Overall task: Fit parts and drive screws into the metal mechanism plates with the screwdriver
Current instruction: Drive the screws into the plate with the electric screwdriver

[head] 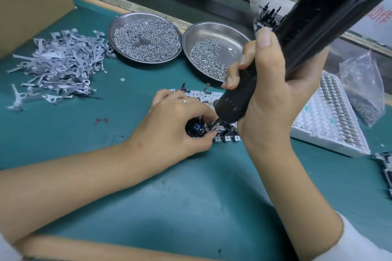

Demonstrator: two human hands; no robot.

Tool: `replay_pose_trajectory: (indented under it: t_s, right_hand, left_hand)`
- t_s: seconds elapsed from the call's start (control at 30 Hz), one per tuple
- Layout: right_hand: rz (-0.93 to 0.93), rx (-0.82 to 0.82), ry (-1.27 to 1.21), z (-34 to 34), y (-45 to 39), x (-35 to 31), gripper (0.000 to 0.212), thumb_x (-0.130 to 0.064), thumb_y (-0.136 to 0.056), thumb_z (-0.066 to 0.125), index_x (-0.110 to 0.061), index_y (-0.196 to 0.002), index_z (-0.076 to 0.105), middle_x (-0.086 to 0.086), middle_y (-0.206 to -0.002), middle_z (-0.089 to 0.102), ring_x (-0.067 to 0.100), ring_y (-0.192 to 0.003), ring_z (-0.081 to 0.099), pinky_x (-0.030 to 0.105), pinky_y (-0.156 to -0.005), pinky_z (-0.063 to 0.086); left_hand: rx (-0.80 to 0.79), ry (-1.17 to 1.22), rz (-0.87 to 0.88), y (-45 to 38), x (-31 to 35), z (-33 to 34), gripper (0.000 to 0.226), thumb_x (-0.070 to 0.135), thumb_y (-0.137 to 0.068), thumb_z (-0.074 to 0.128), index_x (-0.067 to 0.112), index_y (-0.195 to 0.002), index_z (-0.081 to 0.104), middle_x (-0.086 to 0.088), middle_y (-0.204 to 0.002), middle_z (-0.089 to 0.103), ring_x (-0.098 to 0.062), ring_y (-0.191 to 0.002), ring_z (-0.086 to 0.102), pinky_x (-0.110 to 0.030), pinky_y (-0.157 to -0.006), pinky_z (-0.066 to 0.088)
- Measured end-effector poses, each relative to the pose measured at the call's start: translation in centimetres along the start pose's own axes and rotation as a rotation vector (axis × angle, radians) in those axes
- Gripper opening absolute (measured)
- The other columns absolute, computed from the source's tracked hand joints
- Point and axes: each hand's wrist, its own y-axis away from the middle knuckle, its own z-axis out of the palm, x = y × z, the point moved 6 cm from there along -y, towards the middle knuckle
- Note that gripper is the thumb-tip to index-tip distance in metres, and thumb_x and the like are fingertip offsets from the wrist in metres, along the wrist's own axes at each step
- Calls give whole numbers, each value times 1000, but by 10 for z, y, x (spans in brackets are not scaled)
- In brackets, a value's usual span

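Under the left hand (174, 121), gripped mechanism plate (227, 133); screwdriver (297, 38) in right hand's (273, 82) grasp

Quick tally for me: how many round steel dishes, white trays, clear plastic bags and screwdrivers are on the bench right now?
Round steel dishes: 2
White trays: 1
Clear plastic bags: 2
Screwdrivers: 1, gripped by the right hand
Total: 6

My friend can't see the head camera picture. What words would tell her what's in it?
A person's right hand grips a black electric screwdriver, its tip on a metal mechanism plate that the left hand holds on a green table. Behind lie two steel dishes of screws and a pile of grey metal parts.
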Motion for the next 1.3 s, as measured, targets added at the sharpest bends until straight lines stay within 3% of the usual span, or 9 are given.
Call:
replay_pose_trajectory:
  t_s: [0.2, 0.3, 0.43, 0.67, 0.83, 1.07, 1.13, 1.2, 1.3]
  right_hand:
    - [-23, -33, 14, 3, 1, -1, 19, -1, -87, 52, -12, -88, 36, -7, -50, 46, 16, -36, 39, 24, -44, 37]
    - [-9, -26, 19, 2, 1, 0, 19, -2, -87, 53, -14, -89, 37, -7, -51, 46, 16, -35, 40, 25, -43, 37]
    - [6, -26, 6, 2, 1, 1, 19, -2, -86, 53, -14, -88, 38, -5, -52, 48, 18, -35, 40, 25, -44, 37]
    - [-108, -3, -59, -10, -10, -10, 24, -10, -83, 56, -5, -95, 37, 0, -53, 48, 17, -36, 43, 23, -43, 38]
    - [18, -28, 49, -14, -11, 9, 20, -6, -87, 57, -14, -94, 39, -3, -54, 47, 16, -38, 43, 23, -45, 38]
    - [60, -54, 68, -16, -11, 10, 24, -17, -84, 61, -17, -98, 41, -1, -59, 51, 18, -44, 48, 25, -46, 42]
    - [37, -74, 114, -20, -9, 9, 33, -19, -84, 63, -17, -108, 41, 0, -69, 55, 15, -56, 56, 28, -54, 48]
    - [-48, -53, 200, -35, -1, 6, 48, -17, -86, 61, -12, -125, 33, 3, -87, 53, 11, -77, 58, 26, -74, 50]
    - [-243, 117, 458, -63, 19, -3, 28, -12, -89, 49, -11, -116, 42, 3, -90, 45, 3, -84, 49, 21, -78, 41]
  left_hand:
    - [-6, 13, 7, -1, 2, -1, 18, 32, -66, 71, 37, -77, 58, 34, -70, 45, -5, -79, 47, -24, -86, 26]
    - [5, -2, 12, 0, 1, -1, 14, 31, -65, 72, 26, -77, 68, 31, -71, 48, -5, -78, 48, -24, -85, 26]
    - [13, 1, 17, -1, 3, -1, 14, 29, -64, 73, 25, -77, 68, 33, -71, 46, -5, -78, 49, -23, -83, 27]
    - [4, 10, -16, 1, 0, -1, 17, 32, -67, 71, 26, -83, 72, 18, -78, 67, -10, -82, 58, -31, -93, 32]
    - [26, -19, -3, 1, 0, 0, 17, 33, -66, 72, 27, -82, 73, 22, -75, 62, -8, -80, 56, -29, -92, 30]
    - [24, -9, 22, 1, -1, -1, 18, 33, -68, 72, 27, -84, 72, 24, -76, 60, -5, -81, 54, -30, -93, 30]
    - [7, 1, 32, 2, 0, -2, 22, 37, -68, 72, 27, -88, 72, 23, -81, 62, -5, -83, 56, -31, -95, 31]
    - [3, 7, 44, 2, 3, -4, 32, 45, -69, 70, 26, -95, 71, 18, -89, 66, -6, -86, 57, -32, -95, 33]
    - [99, 55, 36, -1, 4, -16, 30, 45, -79, 56, 24, -97, 67, 17, -90, 61, -6, -84, 55, -30, -91, 34]
